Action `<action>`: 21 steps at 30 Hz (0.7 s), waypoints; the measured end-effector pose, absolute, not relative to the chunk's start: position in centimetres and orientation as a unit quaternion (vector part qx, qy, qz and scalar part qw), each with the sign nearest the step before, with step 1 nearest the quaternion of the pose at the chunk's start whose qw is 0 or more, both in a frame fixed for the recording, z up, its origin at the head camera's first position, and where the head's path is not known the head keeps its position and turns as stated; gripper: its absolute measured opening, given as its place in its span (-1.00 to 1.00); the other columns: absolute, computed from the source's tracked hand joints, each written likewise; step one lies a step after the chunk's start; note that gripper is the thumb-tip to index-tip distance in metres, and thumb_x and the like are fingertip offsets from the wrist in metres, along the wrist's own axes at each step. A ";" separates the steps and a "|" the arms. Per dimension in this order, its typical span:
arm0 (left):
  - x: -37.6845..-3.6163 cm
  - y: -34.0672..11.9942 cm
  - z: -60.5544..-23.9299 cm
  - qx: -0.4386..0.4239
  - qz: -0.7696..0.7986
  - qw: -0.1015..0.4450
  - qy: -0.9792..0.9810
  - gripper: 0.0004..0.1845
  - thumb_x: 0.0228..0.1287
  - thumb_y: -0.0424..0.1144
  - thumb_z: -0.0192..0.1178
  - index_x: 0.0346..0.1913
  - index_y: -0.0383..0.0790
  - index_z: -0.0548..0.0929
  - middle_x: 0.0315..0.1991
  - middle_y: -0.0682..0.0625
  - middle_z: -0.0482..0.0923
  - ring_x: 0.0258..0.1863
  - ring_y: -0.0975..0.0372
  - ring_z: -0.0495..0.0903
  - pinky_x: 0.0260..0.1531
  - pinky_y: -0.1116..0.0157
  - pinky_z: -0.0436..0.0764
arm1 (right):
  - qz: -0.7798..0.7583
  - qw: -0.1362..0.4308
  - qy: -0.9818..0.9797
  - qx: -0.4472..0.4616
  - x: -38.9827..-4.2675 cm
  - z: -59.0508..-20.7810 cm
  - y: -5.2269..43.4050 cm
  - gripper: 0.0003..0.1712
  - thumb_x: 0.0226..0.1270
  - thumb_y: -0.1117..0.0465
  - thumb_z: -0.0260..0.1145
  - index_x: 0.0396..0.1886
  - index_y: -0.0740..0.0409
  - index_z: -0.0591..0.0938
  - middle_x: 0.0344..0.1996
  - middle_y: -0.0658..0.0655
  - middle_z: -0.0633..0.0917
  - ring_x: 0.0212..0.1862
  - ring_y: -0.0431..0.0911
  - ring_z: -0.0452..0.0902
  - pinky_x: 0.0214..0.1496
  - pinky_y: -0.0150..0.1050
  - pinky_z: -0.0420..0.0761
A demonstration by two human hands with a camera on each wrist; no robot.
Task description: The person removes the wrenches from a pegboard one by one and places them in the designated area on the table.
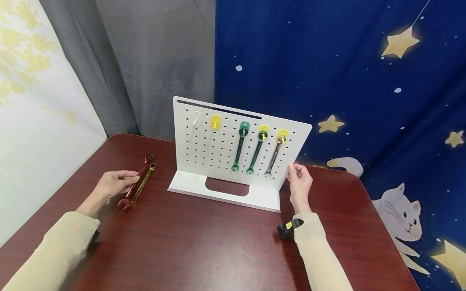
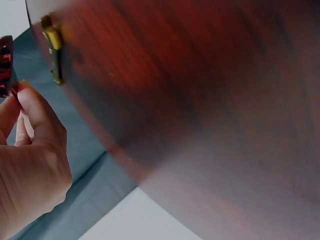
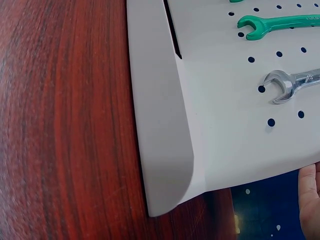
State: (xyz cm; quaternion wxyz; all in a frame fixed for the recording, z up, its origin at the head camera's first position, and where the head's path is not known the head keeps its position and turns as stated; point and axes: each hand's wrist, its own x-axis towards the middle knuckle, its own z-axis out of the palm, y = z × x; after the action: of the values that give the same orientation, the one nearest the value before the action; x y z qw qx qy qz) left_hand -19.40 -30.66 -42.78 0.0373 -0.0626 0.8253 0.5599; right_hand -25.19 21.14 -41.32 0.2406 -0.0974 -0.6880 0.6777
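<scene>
The left hand [image 1: 115, 184] rests on the dark red wood-grain bench [image 1: 204, 250], its curled fingers closing on the shank of a glossy red wrench [image 1: 135, 186]; the left wrist view shows the fingertips [image 2: 22, 92] pinching the red metal at the frame edge. A gold wrench [image 1: 143, 184] lies touching the red one along its right side, both flat on the bench with open jaws toward the person and ring ends toward the curtain. The right hand [image 1: 300, 184] stands upright at the right edge of the white pegboard [image 1: 218, 149], fingers loosely bent; the right wrist view shows a fingertip [image 3: 309, 186] at the panel's edge, but whether the grip pinches the sheet or only touches it cannot be told. The pegboard is a smooth perforated sheet, bent into an L with rounded corners and a rounded cut-out in its foot. Two matte green wrenches [image 1: 239, 146] [image 1: 257, 149] and a polished steel wrench [image 1: 275, 154] hang from it on pegs with green and yellow caps. A grey curtain [image 1: 153, 60] and a blue star-printed cloth [image 1: 327, 81] hang behind.
</scene>
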 end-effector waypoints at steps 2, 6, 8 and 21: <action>-19.4 -30.9 -42.8 -0.069 0.541 0.039 0.837 -0.45 0.28 -0.14 0.21 0.11 -0.59 0.45 -0.47 0.30 0.61 -0.51 0.50 0.55 -0.48 0.48 0.63 | 0.678 0.239 -0.689 -0.097 -25.2 -41.4 21.2 -0.87 0.29 0.19 0.29 -0.29 0.17 0.56 -0.52 -0.16 0.58 -0.39 -0.29 0.49 -0.23 -0.41 0.64; -19.5 -31.2 -43.0 -0.081 0.506 0.042 0.858 -0.47 0.29 -0.12 0.19 0.10 -0.55 0.49 -0.49 0.28 0.59 -0.54 0.48 0.53 -0.50 0.47 0.62 | 0.678 0.235 -0.689 -0.099 -25.2 -41.4 21.2 -0.85 0.29 0.18 0.29 -0.27 0.17 0.57 -0.51 -0.17 0.59 -0.37 -0.28 0.50 -0.16 -0.33 0.66; -19.5 -31.4 -43.1 -0.085 0.492 0.041 0.865 -0.49 0.30 -0.12 0.18 0.08 -0.54 0.51 -0.50 0.26 0.59 -0.55 0.47 0.52 -0.52 0.46 0.61 | 0.680 0.234 -0.688 -0.100 -25.2 -41.4 21.2 -0.85 0.28 0.18 0.29 -0.27 0.17 0.56 -0.50 -0.16 0.59 -0.38 -0.29 0.49 -0.15 -0.32 0.66; -19.9 -31.9 -43.5 -0.107 0.462 0.053 0.879 -0.56 0.24 -0.18 0.21 0.03 -0.50 0.56 -0.45 0.16 0.65 -0.51 0.45 0.55 -0.48 0.42 0.64 | 0.681 0.234 -0.686 -0.100 -25.1 -41.5 21.2 -0.81 0.27 0.17 0.30 -0.26 0.20 0.56 -0.52 -0.15 0.58 -0.40 -0.28 0.48 -0.16 -0.36 0.65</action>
State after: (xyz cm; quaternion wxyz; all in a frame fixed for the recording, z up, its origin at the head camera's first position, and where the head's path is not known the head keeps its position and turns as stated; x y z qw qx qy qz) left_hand -19.85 -31.95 -43.48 0.0530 -0.1073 0.8788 0.4620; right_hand -25.10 21.21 -41.51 0.2338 -0.1000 -0.6864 0.6813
